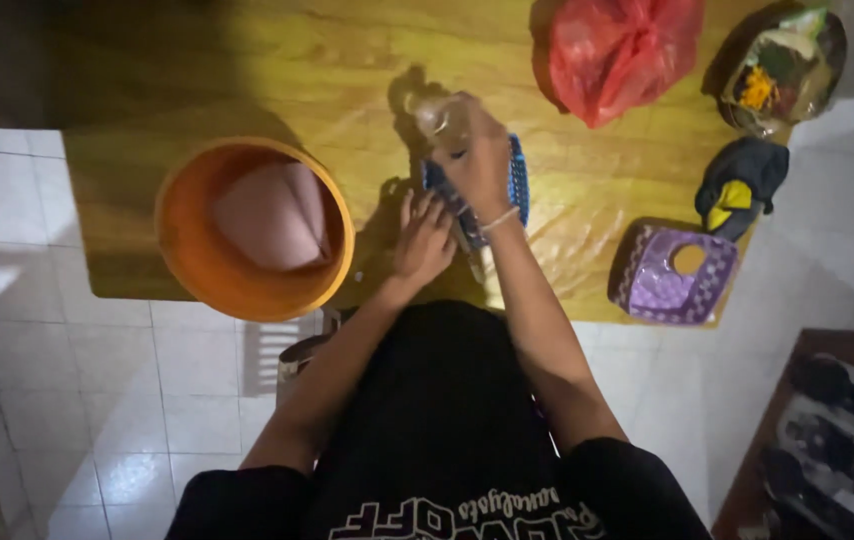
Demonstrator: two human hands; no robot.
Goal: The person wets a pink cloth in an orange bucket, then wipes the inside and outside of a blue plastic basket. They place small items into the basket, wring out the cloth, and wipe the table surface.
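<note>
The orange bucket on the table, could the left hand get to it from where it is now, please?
Probably yes. The left hand lies on the table beside the blue basket, and the bare strip of tabletop between it and the orange bucket holds nothing in the way.

The right hand (475, 160) covers most of the blue basket (519, 180). What its fingers hold is too blurry to tell (something shiny). The red bag (617, 50) at the mat's far edge is cut off.
</note>
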